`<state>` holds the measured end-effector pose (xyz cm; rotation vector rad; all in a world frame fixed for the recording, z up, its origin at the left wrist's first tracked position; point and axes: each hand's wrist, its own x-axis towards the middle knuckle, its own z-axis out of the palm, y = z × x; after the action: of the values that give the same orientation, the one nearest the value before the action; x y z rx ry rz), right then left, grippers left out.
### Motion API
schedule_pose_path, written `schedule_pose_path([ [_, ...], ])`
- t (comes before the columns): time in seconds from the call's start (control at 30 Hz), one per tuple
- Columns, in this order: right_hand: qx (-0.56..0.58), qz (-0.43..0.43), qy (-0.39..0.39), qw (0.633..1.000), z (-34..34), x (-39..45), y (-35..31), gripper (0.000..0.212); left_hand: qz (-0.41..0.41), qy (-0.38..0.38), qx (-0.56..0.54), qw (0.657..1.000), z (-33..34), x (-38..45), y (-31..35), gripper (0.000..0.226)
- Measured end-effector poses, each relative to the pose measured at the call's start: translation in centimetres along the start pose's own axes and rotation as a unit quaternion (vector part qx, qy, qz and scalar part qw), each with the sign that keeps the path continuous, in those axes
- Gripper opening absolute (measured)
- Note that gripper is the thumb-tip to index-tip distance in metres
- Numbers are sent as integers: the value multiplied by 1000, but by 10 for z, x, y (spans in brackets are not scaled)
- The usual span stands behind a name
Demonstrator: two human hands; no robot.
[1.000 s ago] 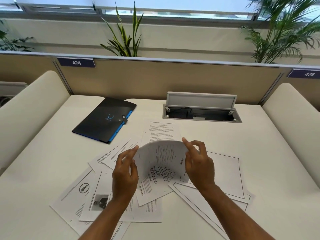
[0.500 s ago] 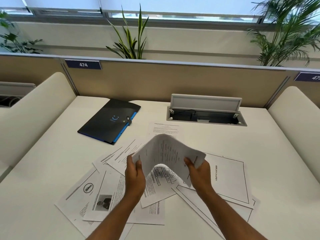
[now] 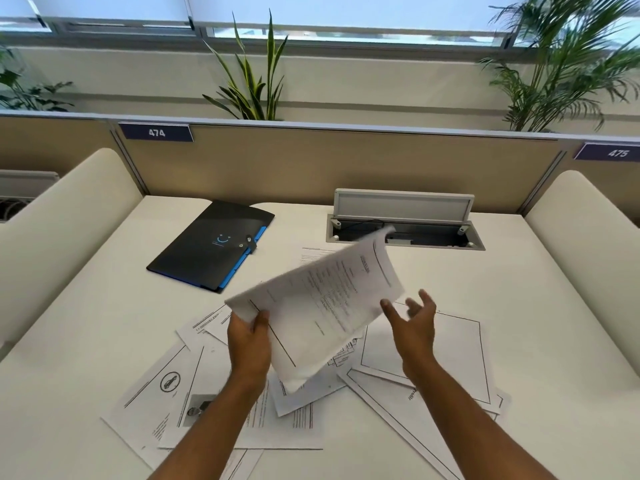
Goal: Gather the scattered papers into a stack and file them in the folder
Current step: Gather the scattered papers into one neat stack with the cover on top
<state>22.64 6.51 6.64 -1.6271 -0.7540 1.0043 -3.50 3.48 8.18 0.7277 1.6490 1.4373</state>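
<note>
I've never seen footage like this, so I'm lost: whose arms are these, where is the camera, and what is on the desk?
There is no machine here. A person wears a wide-angle camera on the head, looking forward and down, so both bare arms reach in from the bottom edge. The left hand grips a sheet of paper lifted off the white desk. The right hand is open beside that sheet, holding nothing. More printed papers lie scattered and overlapping beneath the hands. A black folder with blue edging lies closed, farther back on the left. Behind it all, an open cable hatch is set into the desk.
</note>
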Motion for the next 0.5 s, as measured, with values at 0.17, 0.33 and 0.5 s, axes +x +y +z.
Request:
schedule_pose_path([
  [0.17,203,146,-203,947,9,-17,7,61,-69,-50,-100,991,5,-16,-13,33],
  [0.33,234,64,-178,954,15,-14,-9,32,-100,-84,-146,981,4,-33,-22,56],
  [0.5,110,-48,-173,978,5,-14,-25,18,26,-75,39,996,-6,-21,-8,82],
])
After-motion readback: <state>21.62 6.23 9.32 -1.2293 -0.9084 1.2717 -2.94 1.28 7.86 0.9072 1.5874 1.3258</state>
